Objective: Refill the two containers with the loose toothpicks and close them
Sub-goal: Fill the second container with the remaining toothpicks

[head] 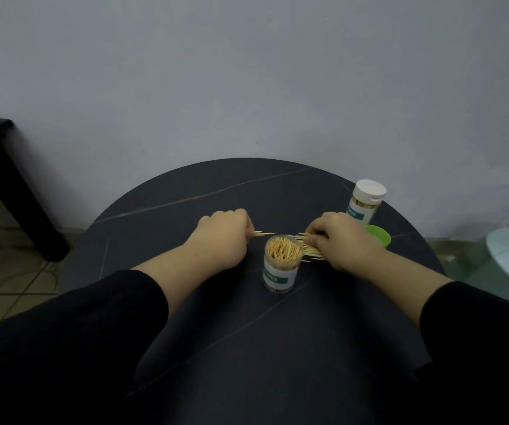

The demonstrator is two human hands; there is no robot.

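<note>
Left hand [222, 237] pinching toothpicks [265, 234], right hand [343, 240] gripping bundle [310, 248], open container [281, 265] between, capped container [365, 200], green lid [380, 236] beyond

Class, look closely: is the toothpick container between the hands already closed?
No: the near container stands open, toothpick ends showing; only the far container wears a white cap.
</note>
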